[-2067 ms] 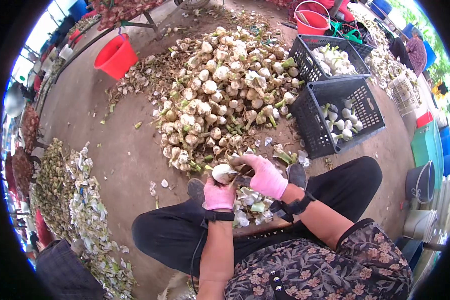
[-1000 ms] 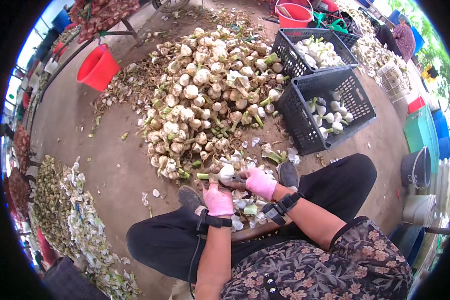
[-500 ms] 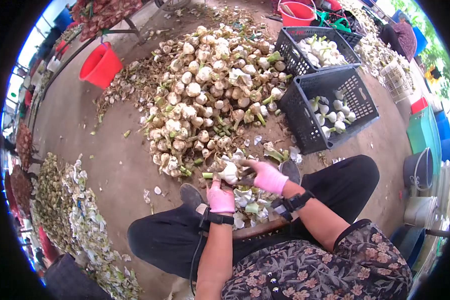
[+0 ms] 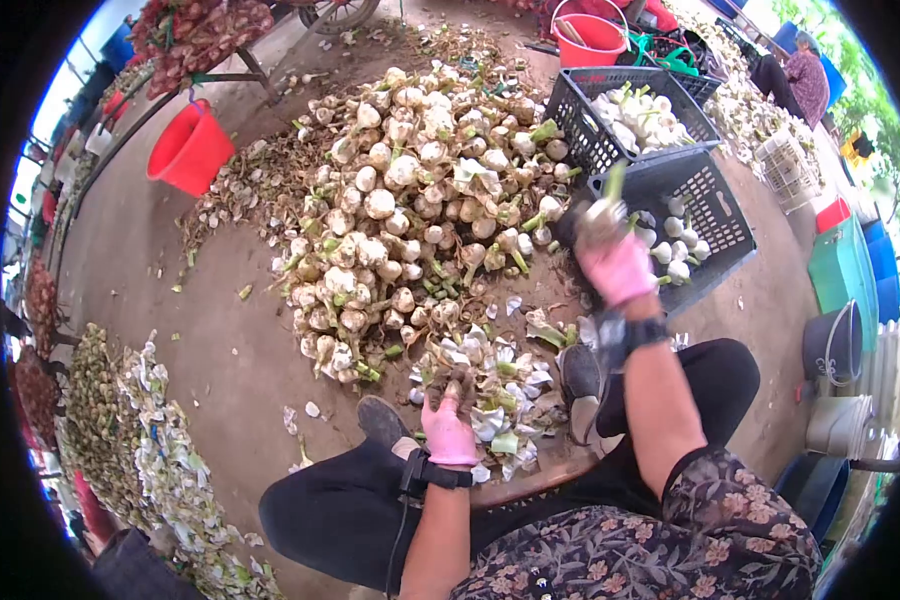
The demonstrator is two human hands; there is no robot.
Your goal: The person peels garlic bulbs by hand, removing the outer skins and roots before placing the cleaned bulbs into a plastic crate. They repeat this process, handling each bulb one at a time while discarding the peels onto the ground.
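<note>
Open ground (image 4: 220, 300) beside pile (image 4: 420, 180) — right hand (image 4: 618, 268) grips bulb (image 4: 602, 215) at crate rim (image 4: 685, 157); left hand (image 4: 448, 430) curled on peels (image 4: 500, 375).

The right hand (image 4: 618, 265), at centre right of the frame, is motion-blurred. The pale bulb (image 4: 604, 212) at its fingertips is smeared, so the grip cannot be determined. This hand covers the left corner of the lower crate (image 4: 715, 215). The left hand (image 4: 448, 428) has its fingertips sunk in the peel heap (image 4: 505, 375), contents hidden. The red bucket (image 4: 595, 38) is cut off by the top edge. A dark lens border masks all four corners.
</note>
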